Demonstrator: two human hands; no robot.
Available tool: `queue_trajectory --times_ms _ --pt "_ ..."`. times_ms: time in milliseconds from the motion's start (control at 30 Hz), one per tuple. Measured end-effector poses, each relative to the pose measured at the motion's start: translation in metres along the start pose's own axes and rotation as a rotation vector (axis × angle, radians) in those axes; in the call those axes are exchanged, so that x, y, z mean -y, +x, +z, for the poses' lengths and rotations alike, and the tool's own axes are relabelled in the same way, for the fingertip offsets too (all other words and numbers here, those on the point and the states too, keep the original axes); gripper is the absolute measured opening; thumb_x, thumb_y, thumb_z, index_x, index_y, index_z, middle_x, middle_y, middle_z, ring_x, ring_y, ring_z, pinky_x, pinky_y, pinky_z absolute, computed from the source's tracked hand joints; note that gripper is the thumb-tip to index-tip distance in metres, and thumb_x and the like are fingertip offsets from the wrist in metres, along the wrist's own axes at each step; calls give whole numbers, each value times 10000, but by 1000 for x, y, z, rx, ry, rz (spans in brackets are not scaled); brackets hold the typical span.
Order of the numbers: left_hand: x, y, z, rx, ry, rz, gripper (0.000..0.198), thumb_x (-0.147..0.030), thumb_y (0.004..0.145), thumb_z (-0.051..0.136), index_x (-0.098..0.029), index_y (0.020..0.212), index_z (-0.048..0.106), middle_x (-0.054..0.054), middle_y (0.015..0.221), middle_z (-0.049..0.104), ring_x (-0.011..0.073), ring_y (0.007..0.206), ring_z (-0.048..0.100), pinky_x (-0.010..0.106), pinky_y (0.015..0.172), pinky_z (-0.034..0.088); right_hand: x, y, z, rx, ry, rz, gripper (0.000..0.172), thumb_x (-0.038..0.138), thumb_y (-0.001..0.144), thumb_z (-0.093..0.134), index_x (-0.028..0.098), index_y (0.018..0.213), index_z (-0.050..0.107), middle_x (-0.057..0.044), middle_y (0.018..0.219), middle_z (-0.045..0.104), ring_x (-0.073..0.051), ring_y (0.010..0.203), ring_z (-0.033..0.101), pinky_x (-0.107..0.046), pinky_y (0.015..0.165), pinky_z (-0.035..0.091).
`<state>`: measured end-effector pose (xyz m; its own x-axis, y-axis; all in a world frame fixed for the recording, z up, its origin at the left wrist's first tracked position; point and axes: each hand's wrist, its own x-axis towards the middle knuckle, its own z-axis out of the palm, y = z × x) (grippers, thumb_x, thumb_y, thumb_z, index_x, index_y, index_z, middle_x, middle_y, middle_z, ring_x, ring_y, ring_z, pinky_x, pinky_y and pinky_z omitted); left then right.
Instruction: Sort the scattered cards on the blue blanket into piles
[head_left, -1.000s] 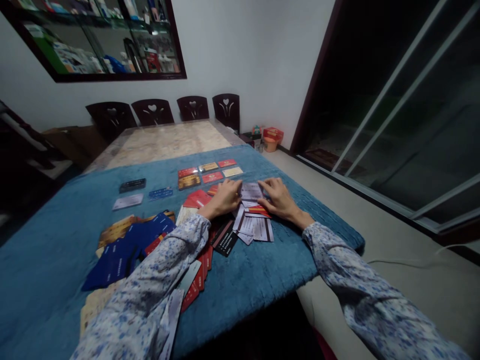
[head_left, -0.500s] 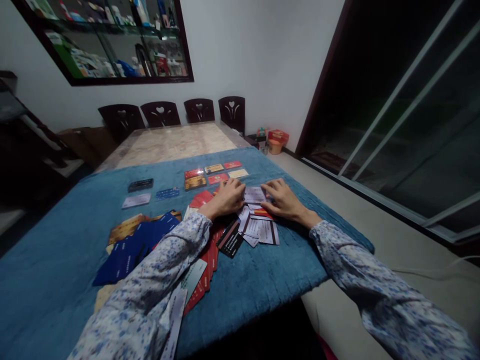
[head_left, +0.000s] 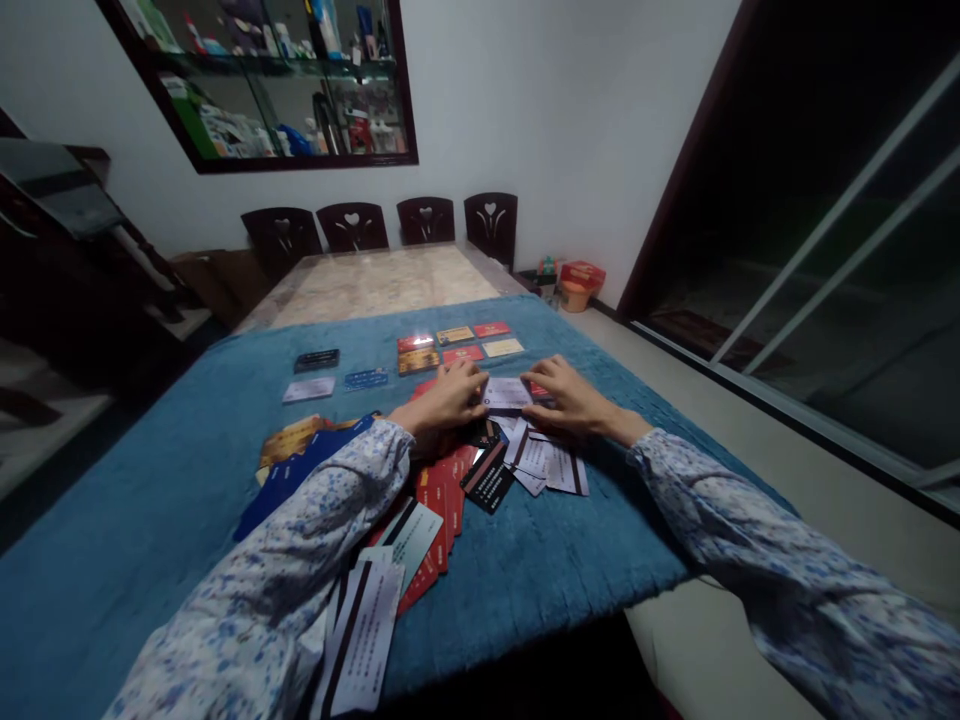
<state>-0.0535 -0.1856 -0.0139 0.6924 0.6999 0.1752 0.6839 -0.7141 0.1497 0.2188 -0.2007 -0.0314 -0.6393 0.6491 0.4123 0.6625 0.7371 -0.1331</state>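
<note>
We have a blue cloth point(head_left: 540, 560) over the near part of the table, its right edge slanting past our right forearm and its front edge dropping off just before us. To the right of the loose cards a stretch of cloth runs out to that edge. On the left our forearm lies across the fanned red cards point(head_left: 451, 495) and blue cards point(head_left: 296, 468), so room is tighter there. Beyond the hands, small groups of cards stand in rows, with the gold pile point(head_left: 418, 361) nearest our left knuckles.

Our left hand point(head_left: 450, 393) is curled, thumb and fingers closed on one short end of a white card point(head_left: 505, 391); our right hand point(head_left: 568, 398) closes likewise on the other end, index finger at the far corner, thumb at the near one. The card sits between both hands, raised toward us above a loose spread of pale cards point(head_left: 534, 455), with a black card point(head_left: 487, 480) just beside that spread. It is pale lilac-white, with a dark stripe along its near long edge. Smallest of all are a dark mark by the left end and faint print, too fine for us to read.
</note>
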Motion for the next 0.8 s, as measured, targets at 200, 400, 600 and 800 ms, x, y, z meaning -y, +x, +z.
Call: queue_trajectory --times_ms 200,400,600,800 --pt "15 -14 -9 40 -32 -53 423 -361 876 687 -206 1269 657 141 1256 583 346 1201 485 534 1034 385 8 21 3 57 66 -29 390 472 928 663 221 1224 704 -138 1117 630 -301 1040 518 -494 931 495" --pt "27 -33 -17 37 -26 -69 410 -356 885 675 -215 1270 663 131 1234 588 336 1204 480 527 1057 382 10 43 15 97 91 -85 386 432 915 689 215 1235 699 -141 1130 634 -308 1073 518 -494 938 489" --pt "38 -51 -26 67 6 -121 347 -368 897 669 -178 1187 681 150 1249 578 337 1211 491 512 1024 403 19 68 30 113 60 -113 425 421 895 714 189 1251 700 -150 1107 639 -300 1034 521 -462 916 481" --pt "52 -71 -32 52 18 -176 309 -329 875 688 -194 1153 687 132 1222 581 333 1213 487 518 1033 412 32 93 39 134 38 -162 348 423 871 733 188 1128 732 -135 1086 634 -283 1016 532 -443 922 473"
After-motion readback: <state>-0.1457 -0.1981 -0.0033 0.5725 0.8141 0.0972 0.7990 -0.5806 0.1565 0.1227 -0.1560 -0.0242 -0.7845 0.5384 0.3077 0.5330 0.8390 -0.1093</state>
